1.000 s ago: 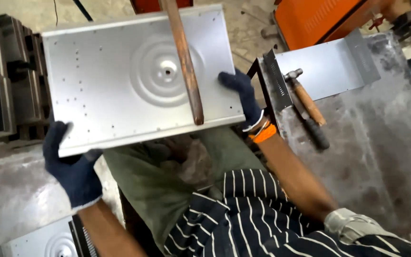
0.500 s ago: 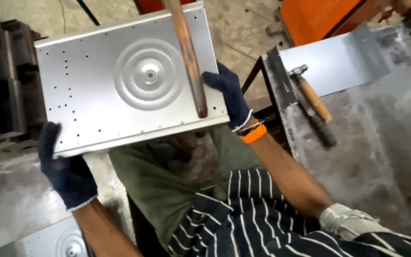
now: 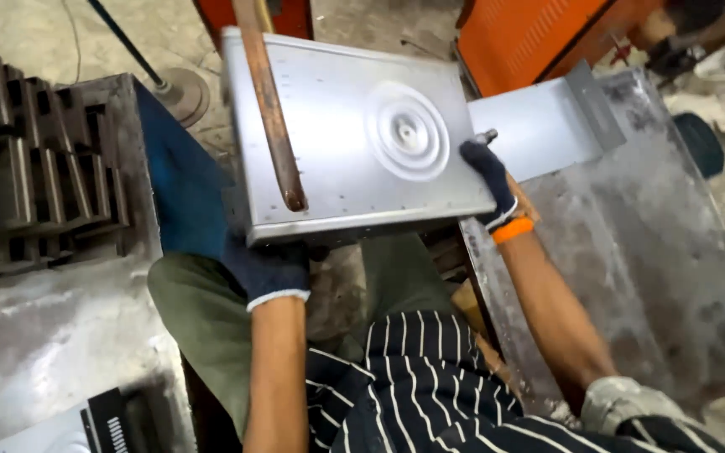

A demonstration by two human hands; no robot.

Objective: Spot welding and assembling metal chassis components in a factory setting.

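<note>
Panel grip: left hand [image 3: 266, 268] clamps the stamped steel panel [image 3: 354, 143] at 6 o'clock, right hand [image 3: 488, 180] pinches its 3 o'clock edge. Keep it level under the rusty bar [image 3: 270, 101].

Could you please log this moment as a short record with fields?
held item: metal panel, grey, with a round embossed centre
left hand: gloved, grips the panel's near left corner
right hand: gloved, grips the panel's right edge
across panel: rusty bar
right side: steel bench
left side: stacked metal parts
</note>
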